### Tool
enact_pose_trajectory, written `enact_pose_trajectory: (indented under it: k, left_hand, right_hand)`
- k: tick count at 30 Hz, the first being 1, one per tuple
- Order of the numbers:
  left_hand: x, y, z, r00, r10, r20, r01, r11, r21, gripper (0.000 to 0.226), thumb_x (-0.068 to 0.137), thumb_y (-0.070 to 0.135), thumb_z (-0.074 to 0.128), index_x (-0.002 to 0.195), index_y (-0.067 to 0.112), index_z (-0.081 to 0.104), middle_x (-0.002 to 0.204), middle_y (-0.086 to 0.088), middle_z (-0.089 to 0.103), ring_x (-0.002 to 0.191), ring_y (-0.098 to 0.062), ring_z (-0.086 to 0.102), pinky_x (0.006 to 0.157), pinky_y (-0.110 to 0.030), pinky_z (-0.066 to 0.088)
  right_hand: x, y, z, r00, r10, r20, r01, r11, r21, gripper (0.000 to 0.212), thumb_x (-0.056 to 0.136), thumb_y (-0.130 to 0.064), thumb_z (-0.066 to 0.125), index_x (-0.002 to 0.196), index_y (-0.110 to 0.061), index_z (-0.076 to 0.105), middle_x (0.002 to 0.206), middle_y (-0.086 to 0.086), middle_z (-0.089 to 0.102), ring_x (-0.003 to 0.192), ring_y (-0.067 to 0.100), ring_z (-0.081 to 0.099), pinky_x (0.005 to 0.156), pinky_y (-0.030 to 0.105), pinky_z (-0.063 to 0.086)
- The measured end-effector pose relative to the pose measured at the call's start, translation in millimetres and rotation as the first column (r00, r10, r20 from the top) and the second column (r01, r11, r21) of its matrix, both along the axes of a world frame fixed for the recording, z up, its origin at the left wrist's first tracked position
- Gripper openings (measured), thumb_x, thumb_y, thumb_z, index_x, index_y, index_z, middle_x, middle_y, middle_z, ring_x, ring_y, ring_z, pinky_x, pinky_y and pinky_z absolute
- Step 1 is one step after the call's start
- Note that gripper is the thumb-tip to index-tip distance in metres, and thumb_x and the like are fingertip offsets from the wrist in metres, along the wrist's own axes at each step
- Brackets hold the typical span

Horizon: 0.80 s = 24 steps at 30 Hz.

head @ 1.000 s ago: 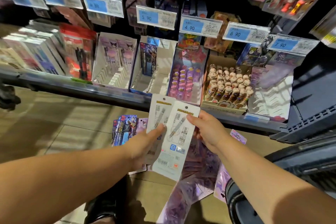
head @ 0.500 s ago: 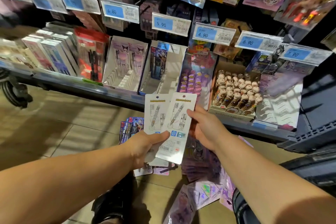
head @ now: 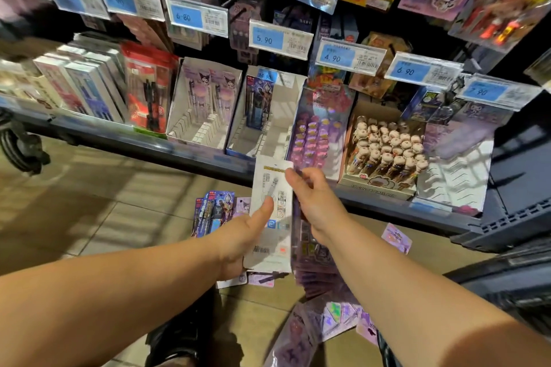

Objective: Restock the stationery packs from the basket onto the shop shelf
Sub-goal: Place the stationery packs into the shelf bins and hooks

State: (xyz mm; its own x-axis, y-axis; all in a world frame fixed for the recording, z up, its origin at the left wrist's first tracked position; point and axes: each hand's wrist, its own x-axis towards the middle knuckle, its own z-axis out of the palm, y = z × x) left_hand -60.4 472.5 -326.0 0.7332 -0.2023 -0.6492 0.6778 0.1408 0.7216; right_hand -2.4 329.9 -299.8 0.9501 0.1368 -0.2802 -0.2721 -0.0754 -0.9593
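Your left hand [head: 238,235] grips the white pen pack [head: 270,247] upright from its lower left side, thumb pressed flat on the front. Your right hand [head: 316,202] has curled fingertips pinching the pack's top right edge. The pack is held just in front of the shelf [head: 143,144], below a white display box [head: 287,116] that holds a single blue pack [head: 258,104]. More blue packs [head: 213,211] and purple packs [head: 316,265] lie on the floor [head: 104,202] beneath your hands.
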Motion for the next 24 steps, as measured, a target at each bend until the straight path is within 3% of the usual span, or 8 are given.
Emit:
enact_pose_trajectory:
  k: [3,5,8,10,12,17,21,24]
  left_hand:
    - [-2,-6,16,0.999,0.000,0.041,0.003,0.998,-0.061,0.089,0.058,0.067,0.080,0.125,0.011,0.062,0.127,-0.015,0.062,0.117,-0.034,0.057,0.108,-0.057,0.037]
    - [-2,-5,15,0.998,0.016,0.060,-0.011,0.996,-0.089,0.062,0.065,0.037,0.086,0.113,0.002,0.067,0.117,-0.022,0.066,0.110,-0.040,0.060,0.105,-0.060,0.038]
    - [-2,-1,12,0.997,0.078,0.027,-0.073,0.985,-0.158,0.050,0.072,0.020,0.073,0.118,0.001,0.064,0.117,-0.024,0.066,0.115,-0.042,0.059,0.102,-0.058,0.043]
    - [-1,2,11,0.992,0.126,0.013,-0.122,0.978,-0.169,0.050,0.075,0.018,0.068,0.123,0.003,0.061,0.119,-0.022,0.066,0.115,-0.040,0.059,0.100,-0.059,0.045]
    - [0,4,11,0.987,0.162,0.022,-0.157,0.975,-0.156,0.046,0.079,0.015,0.065,0.124,0.006,0.061,0.118,-0.021,0.067,0.111,-0.039,0.062,0.095,-0.057,0.048]
    - [-7,12,11,0.982,0.185,0.045,-0.185,0.983,0.001,0.022,0.089,0.010,0.063,0.111,0.010,0.067,0.090,-0.009,0.075,0.072,-0.021,0.071,0.059,-0.030,0.058]
    - [-13,37,-3,0.933,0.359,-0.015,-0.348,0.912,0.217,0.015,0.090,0.022,0.066,0.102,0.014,0.065,0.074,-0.005,0.071,0.064,-0.022,0.064,0.059,-0.029,0.052]
    - [-19,63,-15,0.857,0.511,-0.065,-0.482,0.840,0.250,0.017,0.093,0.029,0.061,0.098,0.013,0.060,0.071,-0.009,0.063,0.060,-0.026,0.060,0.058,-0.031,0.048]
  right_hand:
    - [-2,5,-6,0.995,-0.055,0.079,0.064,0.991,-0.118,0.026,0.085,-0.038,0.067,0.093,-0.023,0.047,0.086,-0.006,0.052,0.080,0.013,0.050,0.075,0.029,0.041]
    - [-2,8,-8,0.993,-0.082,0.081,0.095,0.981,-0.168,0.037,0.083,-0.039,0.070,0.107,-0.028,0.044,0.098,-0.009,0.053,0.086,0.010,0.053,0.082,0.031,0.045]
    - [2,8,-8,0.976,-0.157,-0.150,0.155,0.988,-0.026,0.072,0.072,-0.040,0.076,0.128,-0.033,0.032,0.122,0.006,0.054,0.109,0.024,0.057,0.099,0.047,0.046]
    - [1,4,-8,0.955,-0.099,-0.280,0.133,0.986,0.103,0.065,0.071,-0.031,0.074,0.128,-0.021,0.043,0.122,0.014,0.058,0.107,0.027,0.060,0.097,0.049,0.047]
    - [-5,0,-9,0.957,0.030,-0.287,0.003,0.993,0.116,0.026,0.086,-0.007,0.060,0.112,-0.013,0.057,0.109,0.015,0.066,0.093,0.025,0.065,0.089,0.043,0.052]
    - [-14,2,-21,0.957,0.051,-0.284,-0.050,0.999,0.009,0.027,0.089,0.002,0.055,0.111,-0.012,0.057,0.092,0.005,0.067,0.087,0.020,0.064,0.077,0.037,0.052]
    - [-10,3,-39,0.956,-0.021,-0.293,-0.003,0.997,-0.081,0.025,0.088,0.007,0.052,0.096,-0.016,0.059,0.090,0.004,0.066,0.081,0.019,0.062,0.076,0.036,0.051]
    - [-7,7,-62,0.952,-0.076,-0.298,0.011,0.977,-0.214,0.025,0.083,0.004,0.057,0.098,-0.015,0.060,0.105,0.014,0.067,0.088,0.026,0.062,0.085,0.043,0.051]
